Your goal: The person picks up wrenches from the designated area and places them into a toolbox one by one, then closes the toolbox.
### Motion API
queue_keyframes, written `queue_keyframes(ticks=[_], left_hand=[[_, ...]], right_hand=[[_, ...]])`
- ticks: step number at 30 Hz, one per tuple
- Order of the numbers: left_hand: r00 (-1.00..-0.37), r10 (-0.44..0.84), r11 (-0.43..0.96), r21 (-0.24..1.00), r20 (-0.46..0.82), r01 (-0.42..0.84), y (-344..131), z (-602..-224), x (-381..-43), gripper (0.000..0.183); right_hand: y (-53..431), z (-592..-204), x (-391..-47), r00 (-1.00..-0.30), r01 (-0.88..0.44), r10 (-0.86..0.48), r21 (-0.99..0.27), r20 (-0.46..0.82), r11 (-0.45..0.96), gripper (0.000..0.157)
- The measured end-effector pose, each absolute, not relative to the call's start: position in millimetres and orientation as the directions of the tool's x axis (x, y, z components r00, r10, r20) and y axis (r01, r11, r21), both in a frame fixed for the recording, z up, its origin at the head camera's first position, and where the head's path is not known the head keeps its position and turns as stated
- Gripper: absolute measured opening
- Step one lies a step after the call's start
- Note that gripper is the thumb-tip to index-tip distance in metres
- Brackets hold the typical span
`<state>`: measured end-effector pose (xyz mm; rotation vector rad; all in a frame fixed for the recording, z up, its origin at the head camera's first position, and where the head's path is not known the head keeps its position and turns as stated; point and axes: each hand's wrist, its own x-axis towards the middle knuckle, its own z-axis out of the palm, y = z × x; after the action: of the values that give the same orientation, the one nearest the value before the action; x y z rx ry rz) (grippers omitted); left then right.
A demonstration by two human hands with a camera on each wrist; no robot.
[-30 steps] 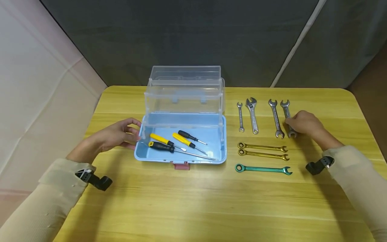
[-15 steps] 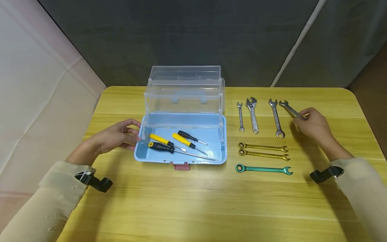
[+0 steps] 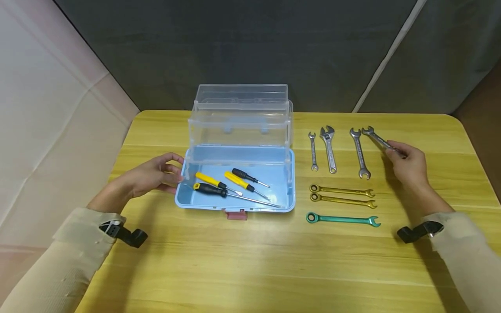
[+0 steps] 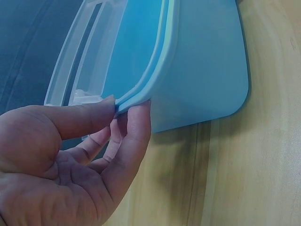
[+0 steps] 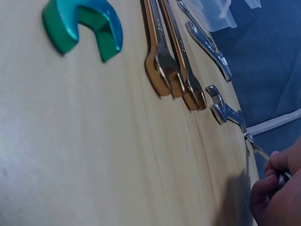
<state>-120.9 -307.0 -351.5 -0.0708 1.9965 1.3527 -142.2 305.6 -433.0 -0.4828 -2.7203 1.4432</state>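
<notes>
My left hand [image 3: 150,176] pinches the left rim of a light blue toolbox [image 4: 202,61] between thumb and fingers, as the left wrist view shows up close. The toolbox stands open, its clear tiered lid [image 3: 239,111] raised at the back. Inside lie several screwdrivers, among them a long black-handled screwdriver [image 3: 211,189] and a yellow-handled screwdriver [image 3: 238,180]. On the right, my right hand [image 3: 409,167] holds a silver open-end wrench [image 3: 381,141] by its near end. Its far head points to the back left, close beside another silver open-end wrench [image 3: 360,153].
Left of those lie an adjustable wrench [image 3: 329,150] and a small open-end wrench [image 3: 313,152]. Nearer the front are two gold ratchet wrenches [image 3: 342,190] and a green ratchet wrench [image 3: 343,219]. A dark curtain [image 3: 242,43] hangs behind the wooden table [image 3: 250,261].
My right hand has picked the silver open-end wrench's near end up off the table and drawn it right, swinging the tool into a slant. My left hand has stayed at the toolbox rim.
</notes>
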Motion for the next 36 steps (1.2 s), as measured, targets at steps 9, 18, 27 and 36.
queue_keyframes(ticks=[9, 18, 27, 36], left_hand=[[-0.745, 0.33, 0.45, 0.79, -0.58, -0.416, -305.8, -351.1, -120.8, 0.046], [-0.743, 0.329, 0.462, 0.786, -0.583, -0.412, -306.0, -350.0, -120.4, 0.046], [-0.742, 0.33, 0.462, 0.785, -0.584, -0.412, -305.8, -349.4, -122.1, 0.047], [-0.739, 0.337, 0.452, 0.789, -0.583, -0.417, -306.8, -350.6, -122.1, 0.046]], right_hand=[[312.7, -432.7, -141.0, -0.967, 0.192, 0.233, -0.893, -0.101, 0.407, 0.047], [316.0, -415.0, -145.7, -0.993, 0.068, 0.119, -0.932, -0.026, 0.357, 0.038], [310.2, -380.2, -153.5, -1.0, 0.023, 0.028, -0.906, -0.012, 0.422, 0.039], [295.7, -347.1, -170.3, -0.997, -0.043, -0.068, -0.916, 0.017, 0.4, 0.038]])
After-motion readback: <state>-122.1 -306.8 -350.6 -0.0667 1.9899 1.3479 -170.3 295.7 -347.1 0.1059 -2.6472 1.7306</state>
